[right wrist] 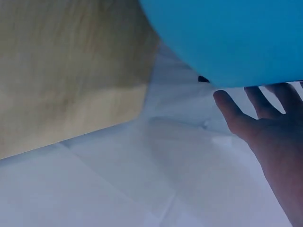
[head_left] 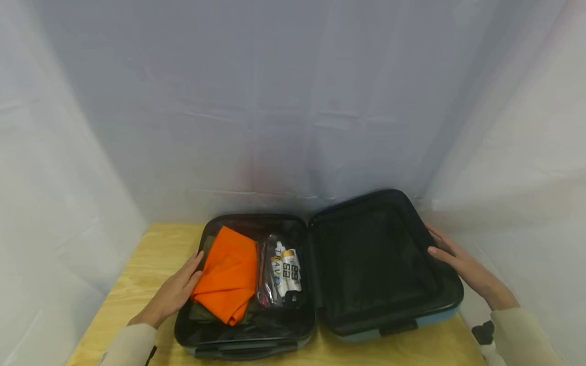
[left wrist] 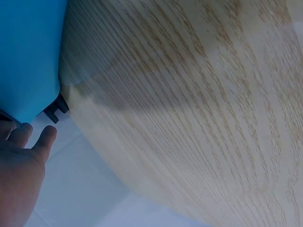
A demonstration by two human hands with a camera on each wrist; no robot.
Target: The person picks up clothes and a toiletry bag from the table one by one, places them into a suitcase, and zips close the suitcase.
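Observation:
A small blue hard-shell suitcase lies open on a wooden table (head_left: 151, 254). Its left half (head_left: 244, 346) holds a folded orange cloth (head_left: 229, 274) over dark green fabric, and a clear pouch (head_left: 281, 277) of toiletry tubes. The right half, the lid (head_left: 366, 264), is black-lined and holds nothing. My left hand (head_left: 183, 282) lies with straight fingers on the left rim, beside the orange cloth. My right hand (head_left: 446, 251) rests flat on the lid's right rim. In the wrist views the blue shell (left wrist: 28, 52) (right wrist: 227, 38) shows next to each hand (left wrist: 21, 161) (right wrist: 265, 123).
White sheeting hangs behind and on both sides of the table. The lid's right edge reaches past the table's right side. A small black object (head_left: 482, 333) sits by my right sleeve. Bare wood (left wrist: 189, 118) shows left of the case.

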